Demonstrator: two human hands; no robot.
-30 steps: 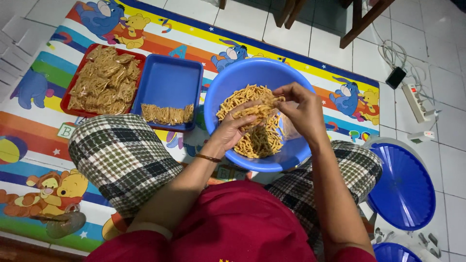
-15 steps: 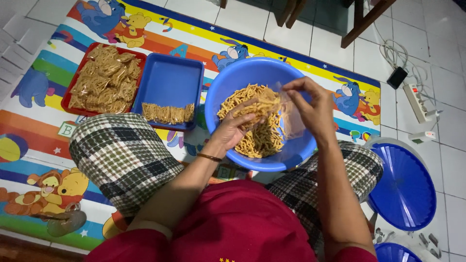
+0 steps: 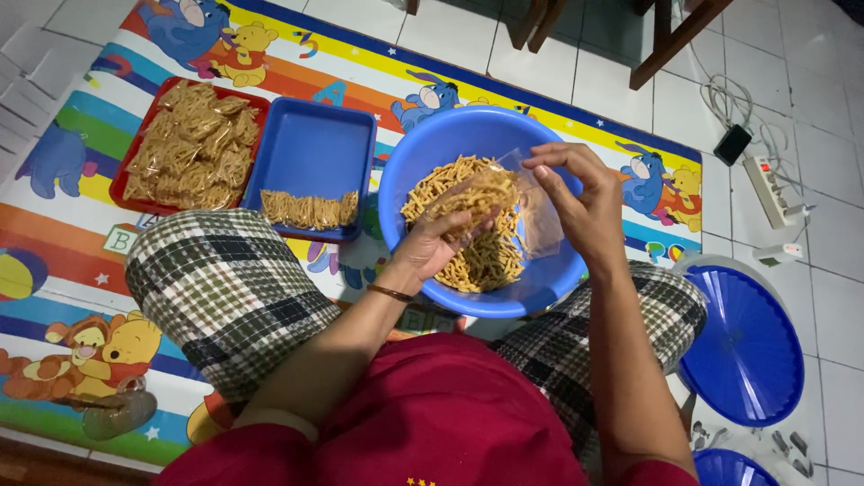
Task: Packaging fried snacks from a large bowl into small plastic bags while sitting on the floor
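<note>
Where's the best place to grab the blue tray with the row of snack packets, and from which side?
Take the blue tray by its raised rim on the far long edge, coming from above. The snack packets lie only along its near edge by the knee, the red tray crowds its left, the blue basin its right.

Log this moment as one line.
left hand: cups snack sticks | right hand: holds clear bag | over blue basin

White tiled floor (image 3: 837, 315), colourful cartoon mat (image 3: 54, 234), wooden chair legs (image 3: 675, 40).
</note>
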